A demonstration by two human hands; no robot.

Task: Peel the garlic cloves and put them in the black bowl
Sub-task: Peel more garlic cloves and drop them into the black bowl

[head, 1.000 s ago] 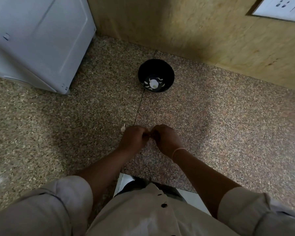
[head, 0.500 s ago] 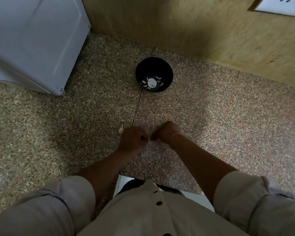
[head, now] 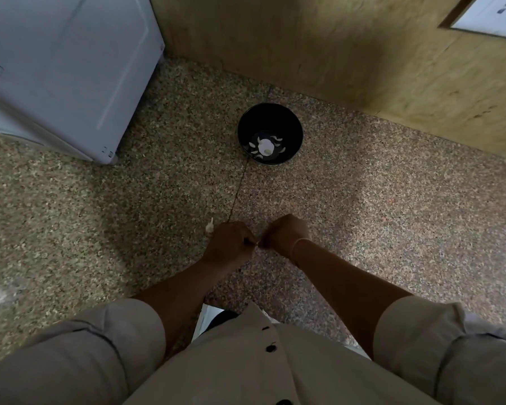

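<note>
Near the middle of the speckled tabletop [head: 392, 214], two hands meet knuckles-up, just apart. The left hand [head: 228, 244] has its fingers [head: 246, 238] curled, pinching a pale bit [head: 256, 244] at their tips; it is too small to tell clove from skin. The right hand [head: 287, 233] is also curled, its fingertips turned toward the same spot, but I cannot tell whether they grip the bit. A thin band [head: 300, 242] circles the right wrist. Just left of the left hand a garlic piece [head: 209, 226] lies on the tabletop. Farther off, well apart from the hands, the bowl [head: 246, 124] stands upright close to the wooden wall [head: 333, 54], with pale cloves [head: 265, 146] on its bottom. At far left is a white box [head: 70, 68].
</note>
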